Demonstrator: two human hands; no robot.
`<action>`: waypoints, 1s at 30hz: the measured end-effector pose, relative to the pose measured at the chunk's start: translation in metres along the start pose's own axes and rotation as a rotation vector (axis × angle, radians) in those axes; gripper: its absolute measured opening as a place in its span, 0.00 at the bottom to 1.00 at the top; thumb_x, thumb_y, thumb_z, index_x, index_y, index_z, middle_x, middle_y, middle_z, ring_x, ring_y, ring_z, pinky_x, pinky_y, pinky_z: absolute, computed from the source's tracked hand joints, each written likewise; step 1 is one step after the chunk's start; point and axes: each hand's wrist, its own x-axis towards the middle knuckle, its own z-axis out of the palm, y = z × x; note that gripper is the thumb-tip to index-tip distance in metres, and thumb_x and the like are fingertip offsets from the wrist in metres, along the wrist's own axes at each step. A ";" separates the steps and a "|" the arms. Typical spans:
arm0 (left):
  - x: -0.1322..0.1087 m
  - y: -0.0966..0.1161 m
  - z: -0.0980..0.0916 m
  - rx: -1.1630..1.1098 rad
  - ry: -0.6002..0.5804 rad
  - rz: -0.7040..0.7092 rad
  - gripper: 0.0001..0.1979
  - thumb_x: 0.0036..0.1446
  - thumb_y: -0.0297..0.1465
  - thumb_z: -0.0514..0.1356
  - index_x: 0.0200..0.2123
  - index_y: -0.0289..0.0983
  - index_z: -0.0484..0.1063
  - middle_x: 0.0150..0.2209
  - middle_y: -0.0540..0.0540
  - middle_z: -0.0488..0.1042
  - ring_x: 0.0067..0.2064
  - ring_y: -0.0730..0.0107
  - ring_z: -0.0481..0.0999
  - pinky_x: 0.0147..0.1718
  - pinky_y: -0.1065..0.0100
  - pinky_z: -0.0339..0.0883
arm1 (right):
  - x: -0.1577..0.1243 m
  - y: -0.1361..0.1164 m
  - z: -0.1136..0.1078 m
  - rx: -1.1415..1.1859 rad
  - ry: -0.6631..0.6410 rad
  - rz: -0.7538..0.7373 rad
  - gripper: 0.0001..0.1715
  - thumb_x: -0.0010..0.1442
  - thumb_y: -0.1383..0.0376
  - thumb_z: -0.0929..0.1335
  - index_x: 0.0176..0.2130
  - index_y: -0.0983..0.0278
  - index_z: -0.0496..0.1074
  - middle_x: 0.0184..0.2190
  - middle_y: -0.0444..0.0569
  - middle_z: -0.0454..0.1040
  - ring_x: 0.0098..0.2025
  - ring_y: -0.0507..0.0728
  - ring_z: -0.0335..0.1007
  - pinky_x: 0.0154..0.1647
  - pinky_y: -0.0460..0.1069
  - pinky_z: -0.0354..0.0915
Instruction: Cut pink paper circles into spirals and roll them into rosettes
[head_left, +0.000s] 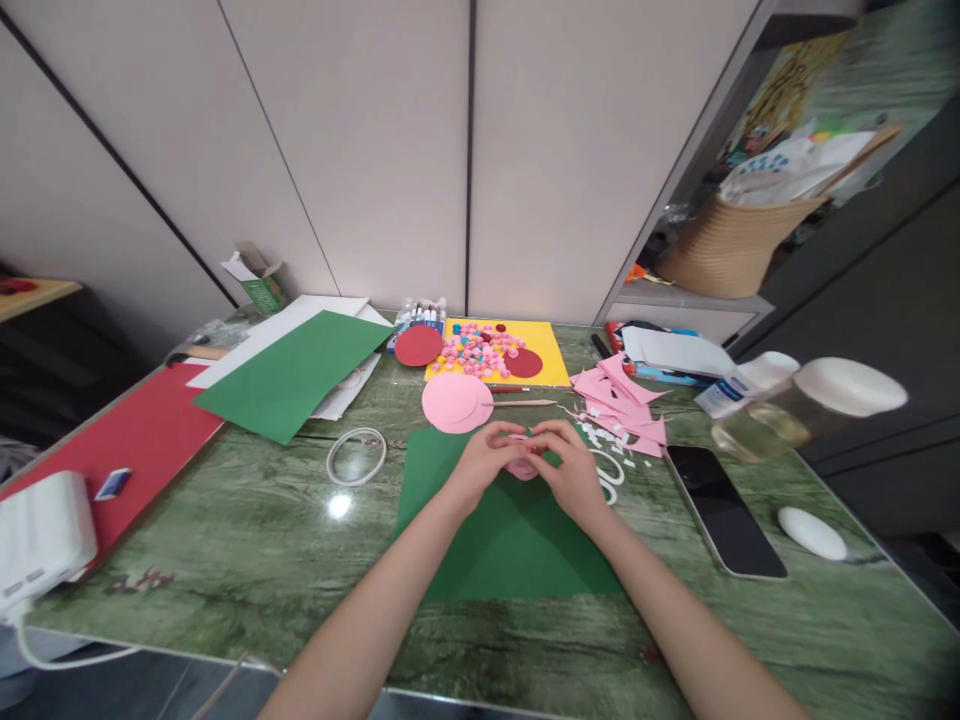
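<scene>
Pink paper (520, 469), one piece, is closely pinched by left hand (483, 464) and right hand (568, 468), two red discs (418, 346) beyond.

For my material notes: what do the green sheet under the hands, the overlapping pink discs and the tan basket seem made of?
Green sheet: likely matte card or thick paper; lies flat, straight edges, no shine.
Pink discs: probably matte paper; flat, with smooth cut edges.
Tan basket: perhaps coiled rope or straw, dull; ribbed rows show, fibre unclear.

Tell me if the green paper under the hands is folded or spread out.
Spread out: the green paper lies flat on the table, with no fold showing.
</scene>
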 end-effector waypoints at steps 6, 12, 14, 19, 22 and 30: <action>-0.002 0.001 0.003 -0.025 -0.037 -0.016 0.18 0.39 0.27 0.65 0.36 0.32 0.68 0.26 0.47 0.75 0.25 0.74 0.72 0.29 0.71 0.65 | 0.002 -0.006 -0.001 0.039 0.011 0.063 0.05 0.51 0.68 0.68 0.26 0.63 0.66 0.35 0.47 0.64 0.39 0.56 0.66 0.36 0.50 0.65; -0.001 -0.002 0.001 -0.032 0.005 -0.006 0.19 0.38 0.28 0.66 0.37 0.33 0.68 0.26 0.47 0.75 0.26 0.74 0.72 0.29 0.70 0.65 | 0.002 -0.008 -0.001 0.071 -0.007 0.066 0.03 0.52 0.69 0.67 0.28 0.63 0.66 0.35 0.46 0.63 0.32 0.52 0.65 0.32 0.48 0.65; 0.000 -0.003 -0.001 -0.030 0.041 0.015 0.19 0.39 0.29 0.65 0.38 0.33 0.68 0.26 0.48 0.75 0.26 0.75 0.72 0.29 0.72 0.63 | 0.002 -0.008 -0.003 0.067 -0.012 0.057 0.02 0.54 0.68 0.67 0.32 0.62 0.69 0.36 0.47 0.63 0.30 0.51 0.64 0.33 0.49 0.66; 0.003 -0.006 -0.005 -0.038 0.061 0.037 0.17 0.41 0.28 0.63 0.38 0.33 0.68 0.25 0.49 0.74 0.27 0.76 0.71 0.30 0.73 0.60 | 0.002 -0.004 -0.003 0.056 -0.056 0.007 0.10 0.58 0.67 0.64 0.40 0.59 0.72 0.40 0.49 0.64 0.38 0.54 0.66 0.40 0.51 0.66; 0.003 -0.006 -0.005 -0.005 0.052 0.053 0.16 0.42 0.28 0.63 0.38 0.33 0.68 0.25 0.50 0.73 0.27 0.76 0.70 0.30 0.73 0.60 | 0.001 -0.001 0.000 0.055 -0.096 -0.033 0.14 0.60 0.68 0.62 0.44 0.57 0.70 0.42 0.50 0.64 0.43 0.56 0.65 0.44 0.53 0.65; -0.001 -0.003 0.000 -0.004 0.021 0.039 0.18 0.41 0.29 0.64 0.38 0.34 0.67 0.27 0.48 0.74 0.28 0.74 0.72 0.32 0.71 0.62 | 0.000 -0.003 0.000 0.056 -0.012 0.026 0.07 0.57 0.67 0.65 0.36 0.59 0.72 0.39 0.48 0.64 0.35 0.54 0.66 0.37 0.51 0.67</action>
